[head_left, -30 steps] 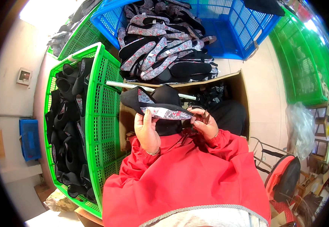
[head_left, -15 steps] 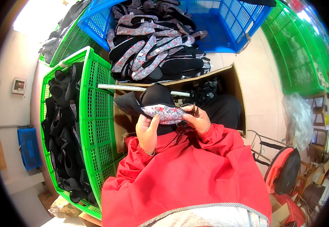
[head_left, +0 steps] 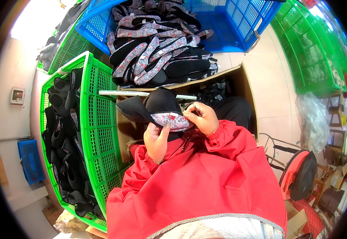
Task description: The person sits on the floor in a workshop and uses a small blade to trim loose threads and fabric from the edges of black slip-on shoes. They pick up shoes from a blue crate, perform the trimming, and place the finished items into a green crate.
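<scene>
Head view, looking down over red sleeves. The left hand (head_left: 156,140) grips the near end of a floral-lined black shoe (head_left: 169,118) from below, thumb pressed up against the patterned lining. The right hand (head_left: 202,118) closes on the shoe's far end, fingertips pinching the rim of the lining. The shoe sits between the two hands, just above the person's lap and in front of an open cardboard box (head_left: 241,79) (its contents are dark and hard to make out). A white rod (head_left: 117,93) lies across the box's upper edge, just behind the shoe. To the person's left stands a green plastic crate (head_left: 101,119) holding black shoe pieces (head_left: 62,135). Beyond the box, a blue crate (head_left: 245,24) holds a pile of floral and black shoes (head_left: 157,51). Further green crates (head_left: 313,55) stand to the right, with a crumpled clear plastic bag (head_left: 313,119) beside them on the tiled floor.
</scene>
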### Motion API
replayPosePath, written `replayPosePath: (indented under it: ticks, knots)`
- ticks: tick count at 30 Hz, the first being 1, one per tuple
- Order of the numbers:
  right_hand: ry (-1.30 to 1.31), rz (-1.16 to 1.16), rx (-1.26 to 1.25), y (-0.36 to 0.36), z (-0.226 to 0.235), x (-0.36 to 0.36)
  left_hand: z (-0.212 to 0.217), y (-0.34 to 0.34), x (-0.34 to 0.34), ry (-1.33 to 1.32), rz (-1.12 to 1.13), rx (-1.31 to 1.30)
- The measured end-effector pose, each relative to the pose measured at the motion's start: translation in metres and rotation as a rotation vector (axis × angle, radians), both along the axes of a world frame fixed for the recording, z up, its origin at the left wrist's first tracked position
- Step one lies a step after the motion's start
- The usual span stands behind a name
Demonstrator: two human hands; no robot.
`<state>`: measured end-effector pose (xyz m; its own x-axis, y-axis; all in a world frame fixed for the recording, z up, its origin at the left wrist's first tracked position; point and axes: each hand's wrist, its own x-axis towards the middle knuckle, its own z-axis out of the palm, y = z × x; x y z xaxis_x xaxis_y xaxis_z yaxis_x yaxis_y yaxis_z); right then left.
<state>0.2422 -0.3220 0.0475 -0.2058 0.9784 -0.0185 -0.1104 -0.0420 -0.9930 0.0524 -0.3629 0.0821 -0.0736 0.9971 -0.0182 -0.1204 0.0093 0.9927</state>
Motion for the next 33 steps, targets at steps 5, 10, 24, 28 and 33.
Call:
replayPosePath:
  ticks: [5,10,24,28,33]
  knots:
    - [0.075,-0.012,-0.022,0.0,0.003,-0.003,-0.007,0.0,-0.003,0.078,-0.005,0.002]
    - [0.147,-0.021,-0.092,0.0,0.002,-0.001,-0.001,0.0,0.0,0.042,0.002,-0.013]
    - [0.249,-0.146,-0.346,0.002,-0.001,0.035,-0.009,0.001,0.0,0.127,0.035,0.038]
    - [0.246,-0.138,-0.28,-0.006,0.003,0.04,-0.011,0.002,-0.001,0.179,0.04,0.048]
    - [-0.029,0.045,-0.007,-0.016,-0.004,0.039,-0.011,0.004,0.0,0.187,0.035,0.049]
